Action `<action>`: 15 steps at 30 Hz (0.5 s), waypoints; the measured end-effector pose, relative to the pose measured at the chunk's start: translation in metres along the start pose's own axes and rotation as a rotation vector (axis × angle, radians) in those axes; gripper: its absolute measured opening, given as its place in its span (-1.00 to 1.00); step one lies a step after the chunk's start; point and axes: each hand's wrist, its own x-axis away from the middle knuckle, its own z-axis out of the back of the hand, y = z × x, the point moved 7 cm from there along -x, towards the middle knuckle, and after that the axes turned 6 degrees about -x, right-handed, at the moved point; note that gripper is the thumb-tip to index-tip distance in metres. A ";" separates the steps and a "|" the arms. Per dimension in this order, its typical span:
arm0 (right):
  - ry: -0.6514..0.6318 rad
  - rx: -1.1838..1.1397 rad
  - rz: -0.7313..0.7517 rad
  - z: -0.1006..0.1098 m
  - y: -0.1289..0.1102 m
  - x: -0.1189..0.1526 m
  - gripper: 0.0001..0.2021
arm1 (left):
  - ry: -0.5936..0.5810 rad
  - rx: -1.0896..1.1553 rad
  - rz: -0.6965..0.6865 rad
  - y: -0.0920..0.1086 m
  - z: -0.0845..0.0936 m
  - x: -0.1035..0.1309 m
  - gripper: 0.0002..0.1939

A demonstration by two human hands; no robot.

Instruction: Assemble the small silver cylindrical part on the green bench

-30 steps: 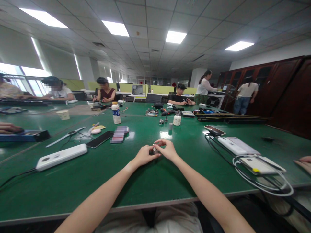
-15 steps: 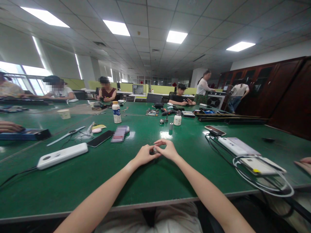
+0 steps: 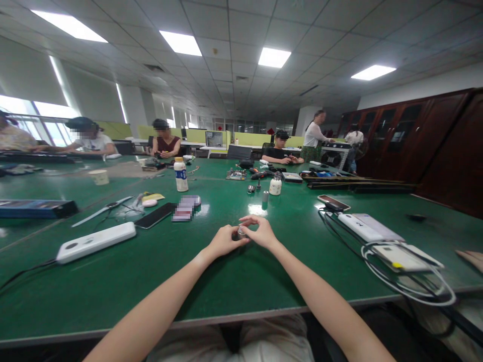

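Observation:
A small round silvery metal piece [image 3: 241, 232] sits between my hands, low over the green table [image 3: 211, 296]; most of it is hidden by fingers. My left hand [image 3: 225, 240] is closed round its left side, thumb pointing right. From the other side my right hand [image 3: 261, 233] curls over it, thumb and fingers bent at its upper edge. Farther off, a grey metal cylinder [image 3: 265, 196] stands upright. Behind that are a short shiny metal part [image 3: 251, 189] and a thin dark metal part [image 3: 258, 184], beside a small white bottle [image 3: 275, 185].
To the left lie a white power strip [image 3: 97, 242], a black phone [image 3: 156, 215] and a drink bottle [image 3: 181, 174]. On the right are power banks [image 3: 362, 228] with looped white cables [image 3: 409, 291]. A co-worker's hand [image 3: 471, 258] rests at the right edge. Several people sit or stand beyond.
My hands and the metal piece look almost unmoved. A co-worker's hand at the far left has gone out of view. At the back right, a standing person has shifted left.

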 end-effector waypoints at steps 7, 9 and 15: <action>-0.017 0.049 -0.009 -0.002 -0.001 0.001 -0.82 | 0.010 -0.026 0.023 -0.002 0.001 0.000 -0.62; 0.006 0.040 0.002 0.000 -0.001 0.000 -0.83 | 0.006 -0.020 0.021 0.000 0.001 0.000 -0.61; 0.108 -0.034 0.019 0.014 0.015 -0.009 -0.82 | 0.005 -0.019 0.006 0.002 0.003 0.001 -0.60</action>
